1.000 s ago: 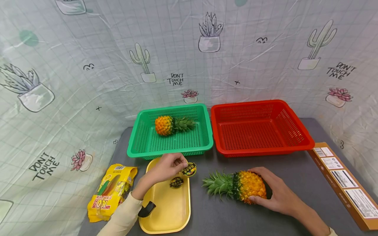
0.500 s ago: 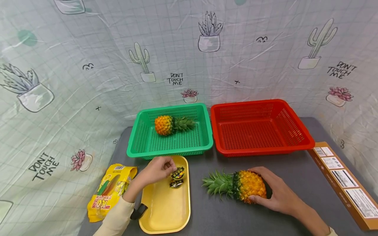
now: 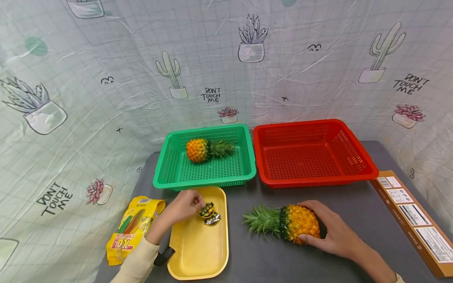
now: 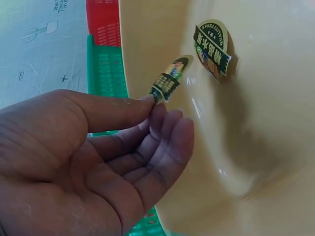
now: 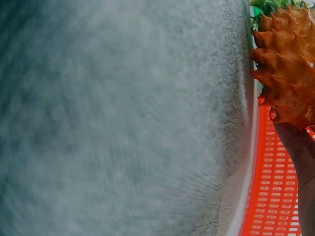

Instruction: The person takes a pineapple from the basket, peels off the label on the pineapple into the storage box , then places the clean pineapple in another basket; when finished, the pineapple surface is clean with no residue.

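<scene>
My left hand (image 3: pixel 186 205) pinches a small black-and-gold fruit sticker (image 4: pixel 167 84) by its edge between thumb and forefinger. It is over the yellow tray (image 3: pixel 198 251). A second sticker (image 4: pixel 213 46) of the same kind lies in the tray, just beyond the held one; in the head view the held sticker partly overlaps it. On the grey table, my right hand (image 3: pixel 330 228) grips the base of an orange pineapple (image 3: pixel 301 223), thumb on the near side and fingers over the far side. The fruit lies on its side with its green crown pointing left.
Behind the tray stands a green basket (image 3: pixel 161 173) with another pineapple (image 3: pixel 198 150) in it. To its right is a red basket (image 3: pixel 301 161). A yellow printed bag (image 3: pixel 132 228) lies left of the tray, and a long brown box (image 3: pixel 412 220) lies along the right edge.
My left hand has moved left and slightly down with the sticker, from the tray's right rim to above its inside. The right hand and the pineapple have stayed in place.
</scene>
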Tool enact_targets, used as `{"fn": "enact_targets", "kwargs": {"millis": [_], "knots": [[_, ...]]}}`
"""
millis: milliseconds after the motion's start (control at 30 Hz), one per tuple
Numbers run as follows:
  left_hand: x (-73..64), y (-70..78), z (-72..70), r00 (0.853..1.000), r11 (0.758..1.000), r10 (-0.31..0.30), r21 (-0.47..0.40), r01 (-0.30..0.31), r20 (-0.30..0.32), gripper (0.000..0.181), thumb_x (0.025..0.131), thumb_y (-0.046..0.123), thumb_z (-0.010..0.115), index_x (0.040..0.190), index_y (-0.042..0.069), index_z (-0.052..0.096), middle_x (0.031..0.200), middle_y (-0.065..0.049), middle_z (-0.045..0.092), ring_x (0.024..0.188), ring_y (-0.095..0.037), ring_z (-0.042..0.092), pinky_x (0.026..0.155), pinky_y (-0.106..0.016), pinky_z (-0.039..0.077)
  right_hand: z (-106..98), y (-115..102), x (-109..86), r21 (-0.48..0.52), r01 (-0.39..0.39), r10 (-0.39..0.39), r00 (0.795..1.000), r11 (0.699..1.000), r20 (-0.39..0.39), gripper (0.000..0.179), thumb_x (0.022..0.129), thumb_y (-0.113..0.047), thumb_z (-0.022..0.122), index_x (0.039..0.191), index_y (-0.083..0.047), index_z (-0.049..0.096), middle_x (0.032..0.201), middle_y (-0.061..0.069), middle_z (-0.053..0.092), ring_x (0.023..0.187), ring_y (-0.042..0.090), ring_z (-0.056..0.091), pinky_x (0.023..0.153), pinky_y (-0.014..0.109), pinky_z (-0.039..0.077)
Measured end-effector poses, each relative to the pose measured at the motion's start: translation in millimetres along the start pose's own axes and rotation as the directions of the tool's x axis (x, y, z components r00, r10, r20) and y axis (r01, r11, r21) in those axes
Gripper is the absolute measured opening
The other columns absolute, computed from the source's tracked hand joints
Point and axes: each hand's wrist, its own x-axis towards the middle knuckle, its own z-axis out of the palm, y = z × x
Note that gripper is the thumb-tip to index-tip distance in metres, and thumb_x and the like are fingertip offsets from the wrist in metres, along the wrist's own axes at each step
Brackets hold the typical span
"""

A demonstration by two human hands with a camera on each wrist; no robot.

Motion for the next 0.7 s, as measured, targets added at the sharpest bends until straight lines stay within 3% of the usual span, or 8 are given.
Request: {"fn": "enact_targets", "kwargs": {"millis": [300,567,700], "knots": [[3.4,-0.9,4.0,1.0,0.999,-0.013,0.034,0.013,0.005,0.015,0.095,-0.008,0.067,0.088,0.003,0.076,0.074,0.0,0.065,0.057,-0.012,0.054,0.058,-0.03,0.046,-1,-3,0.2,0.01,-0.005,0.005,1.0,1.0,0.004,0.085,0.082,-0.037,0.094,0.153,-0.026,0.049,0.144,-0.01,0.054,0.122,0.01,0.058,0.099,0.025,0.045],[4.6,-1.5,9.9,0.997,0.99,-0.073,0.123,0.074,-0.011,0.023,0.093,-0.008,0.07,0.076,0.007,0.075,0.073,0.003,0.066,0.053,-0.013,0.049,0.053,-0.028,0.039,-1,-2,0.1,0.017,-0.008,0.008,1.0,1.0,0.004,0.085,0.082,-0.036,0.094,0.153,-0.027,0.048,0.144,-0.01,0.054,0.122,0.01,0.058,0.099,0.025,0.044],[5.3,-1.2,12.1,0.997,0.98,-0.063,0.187,0.071,-0.045,0.035,0.091,-0.009,0.072,0.062,0.009,0.066,0.06,0.009,0.052,0.05,-0.011,0.041,0.053,-0.028,0.034,-1,-2,0.5,0.016,-0.008,0.008,1.0,1.0,0.004,0.085,0.082,-0.036,0.094,0.153,-0.027,0.048,0.144,-0.01,0.054,0.122,0.01,0.057,0.1,0.024,0.044]]}}
